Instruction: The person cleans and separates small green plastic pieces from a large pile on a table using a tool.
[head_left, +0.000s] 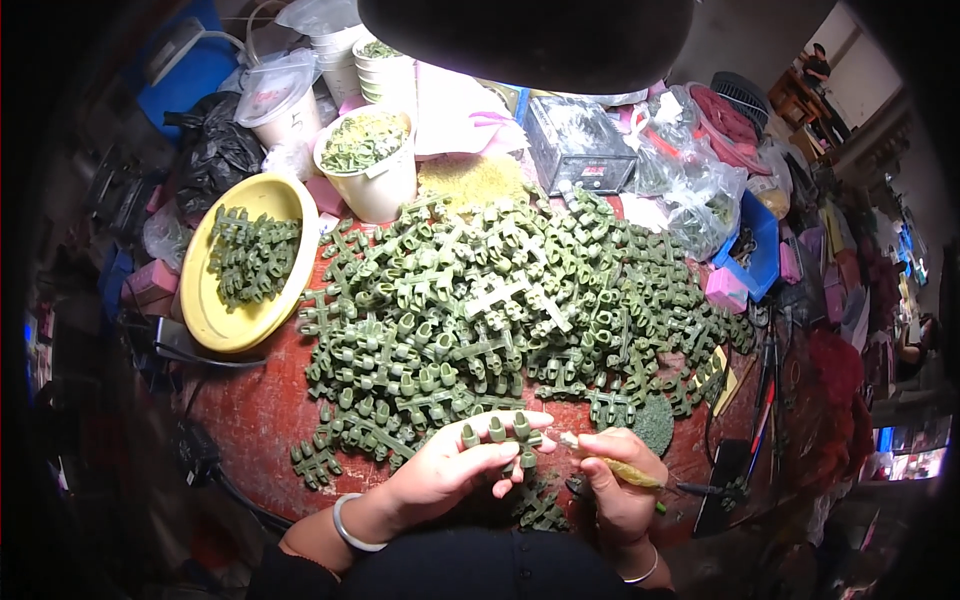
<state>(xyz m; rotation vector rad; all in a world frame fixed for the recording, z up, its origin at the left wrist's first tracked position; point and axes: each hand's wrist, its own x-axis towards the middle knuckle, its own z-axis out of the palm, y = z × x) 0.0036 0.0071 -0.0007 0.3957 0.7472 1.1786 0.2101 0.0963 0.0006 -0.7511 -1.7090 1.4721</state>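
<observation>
A large pile of green moulded plastic pieces on sprues [480, 320] covers the red worn table [240, 420]. Below it, my left hand [450, 470] grips one green sprue piece [495, 432] with its cup-like parts upward. My right hand [620, 475] is closed on a slim tool with a yellowish, wrapped-looking handle [640, 477], its pale tip [568, 440] pointing at the piece in my left hand. A thin dark cord runs from near that tool to the right. More green pieces [540, 510] lie under my hands.
At left stands a yellow basin [195, 310] of green pieces; behind are white buckets [365, 185] and a black bag [210, 160]. A dark metal box [575, 145], plastic bags [690, 210] and a blue tray [760, 275] sit rearward. A person [816, 70] is far back right.
</observation>
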